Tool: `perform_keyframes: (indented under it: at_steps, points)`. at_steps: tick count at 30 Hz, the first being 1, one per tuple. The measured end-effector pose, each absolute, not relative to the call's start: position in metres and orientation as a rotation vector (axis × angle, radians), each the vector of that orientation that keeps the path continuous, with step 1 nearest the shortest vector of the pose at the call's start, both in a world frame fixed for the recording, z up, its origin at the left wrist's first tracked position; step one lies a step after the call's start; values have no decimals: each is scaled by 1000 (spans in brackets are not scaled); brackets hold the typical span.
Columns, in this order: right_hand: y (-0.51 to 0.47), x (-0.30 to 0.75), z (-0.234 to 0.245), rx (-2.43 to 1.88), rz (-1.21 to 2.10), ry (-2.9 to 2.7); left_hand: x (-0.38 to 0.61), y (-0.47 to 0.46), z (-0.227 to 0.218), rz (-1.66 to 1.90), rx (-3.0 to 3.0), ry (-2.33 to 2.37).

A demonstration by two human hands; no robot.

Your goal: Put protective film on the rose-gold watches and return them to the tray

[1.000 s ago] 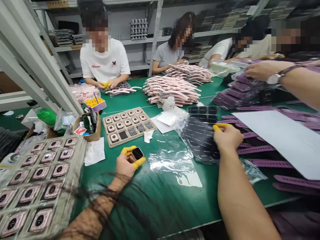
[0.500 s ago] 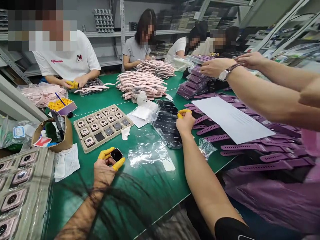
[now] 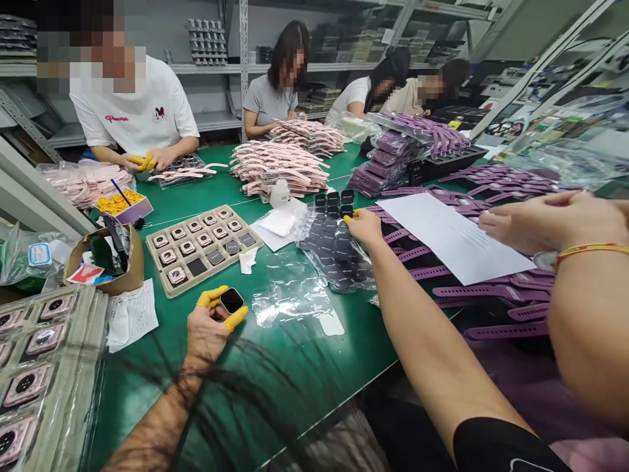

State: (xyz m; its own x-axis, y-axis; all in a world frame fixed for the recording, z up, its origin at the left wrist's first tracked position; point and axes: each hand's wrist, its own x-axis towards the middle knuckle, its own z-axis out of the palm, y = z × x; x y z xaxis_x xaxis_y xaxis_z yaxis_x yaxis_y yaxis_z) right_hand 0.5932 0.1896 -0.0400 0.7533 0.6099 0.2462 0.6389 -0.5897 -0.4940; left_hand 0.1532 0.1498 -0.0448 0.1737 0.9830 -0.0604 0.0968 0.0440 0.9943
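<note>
Watching from the side of this long green table [image 3: 304, 387], the eye goes first to the small square smartwatch [image 3: 232, 301] in the person's left hand [image 3: 209, 331], held over the near part of the table. Its dark screen faces up, and its slim case has rounded corners and a pale metal edge. No strap shows on it. The left fingers are closed around it, pinching the watch between yellow finger cots [image 3: 236, 319].

The right hand [image 3: 366, 229] is further along, towards the middle of the table, its fingers bunched at the edge of a clear plastic bag [image 3: 334, 246] of small black pieces. A yellow-capped fingertip [image 3: 350, 218] sits right against the bag. Whether those fingers are actually gripping anything, I can't tell from here.

Just left of that bag, a beige tray [image 3: 152, 246] holds rows of watch cases. A crumpled clear plastic sheet [image 3: 289, 305] lies between the watch and the black pieces. Purple watch straps [image 3: 422, 272] are spread beyond the right hand, partly under a white sheet of paper [image 3: 452, 236]. At the right, a neighbour's hand [image 3: 531, 223] with a gold bracelet [image 3: 592, 249] reaches in beside that paper. Across the table, a person in a white T-shirt [image 3: 132, 111] works over pink straps [image 3: 187, 172].
</note>
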Motion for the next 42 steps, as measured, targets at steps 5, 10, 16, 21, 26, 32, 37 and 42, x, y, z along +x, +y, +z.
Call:
perform_keyframes:
  at_steps: [5,10,16,21,26,32,37,42]
  points:
    - [171,576,-11,-2354,-300,-840,152,151,-47,991,1335,1140]
    - [173,560,22,-2066,-260,-752,153,153,-52,1004,1297,1114]
    - [169,437,3,-1821,196,-1220,139,156,-23,1662,1167,1103]
    - [141,293,-51,-1677,262,-1747,126,158,-1,1918,1307,1167]
    - [125,280,-65,-1706,162,-1829,137,167,-48,1251,1173,1059]
    - [108,316,-44,-1115,631,-2202,123,165,-67,1113,1264,1307]
    - [103,310,-57,-1126,744,-2404,104,158,-56,1161,1233,1552]
    - [103,303,-69,-1200,703,-2279,109,159,-48,1125,1306,1414]
